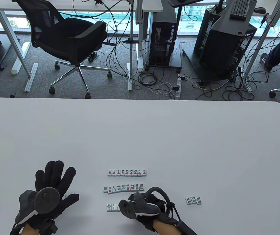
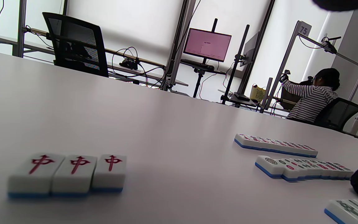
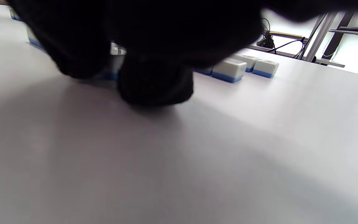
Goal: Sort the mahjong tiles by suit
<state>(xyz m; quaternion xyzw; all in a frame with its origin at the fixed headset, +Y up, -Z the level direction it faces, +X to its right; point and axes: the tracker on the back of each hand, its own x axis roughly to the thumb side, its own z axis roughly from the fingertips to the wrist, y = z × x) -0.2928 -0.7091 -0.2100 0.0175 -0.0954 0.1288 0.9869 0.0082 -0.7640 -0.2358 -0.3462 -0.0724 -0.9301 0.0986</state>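
Three rows of small white mahjong tiles lie face up near the table's front edge. The character row (image 1: 127, 172) is farthest, the circle row (image 1: 123, 188) sits in the middle, and a short bamboo row (image 1: 113, 207) is nearest. My right hand (image 1: 142, 205) is at the right end of the bamboo row, with its fingers hidden under the tracker. In the right wrist view, two dark fingertips (image 3: 155, 84) touch the table on either side of a blue-based tile (image 3: 109, 73). My left hand (image 1: 54, 181) lies flat with fingers spread, left of the rows.
Three more bamboo tiles (image 1: 193, 200) sit together to the right of my right hand. Three red-character tiles (image 2: 67, 174) lie side by side in front of the left wrist camera. The table's far edge (image 1: 140, 99) borders a floor with chairs and cables.
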